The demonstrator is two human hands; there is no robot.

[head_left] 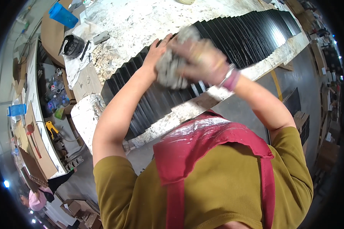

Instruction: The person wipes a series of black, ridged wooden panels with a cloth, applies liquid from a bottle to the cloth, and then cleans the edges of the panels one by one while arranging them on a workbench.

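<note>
A long row of black, glossy strips (233,42) lies fanned side by side across the worktable, their ends stepped like stairs. My left hand (156,55) is bare and rests on the strips near the middle of the row, with its fingers stretched out toward the far edge. Beside it, my right hand (208,61), in a stained glove and smeared by motion, grips a crumpled grey rag (170,72) over the strips. Part of the rag bulges out beyond the right fingers, which partly hide it.
The stained white worktable (133,23) carries a blue cup (63,15), a black round container (72,45) and a small grey block (101,37) at far left. A yellow air gun (51,129) and plastic bottles (57,99) lie left of it. A person in pink (38,198) is at lower left.
</note>
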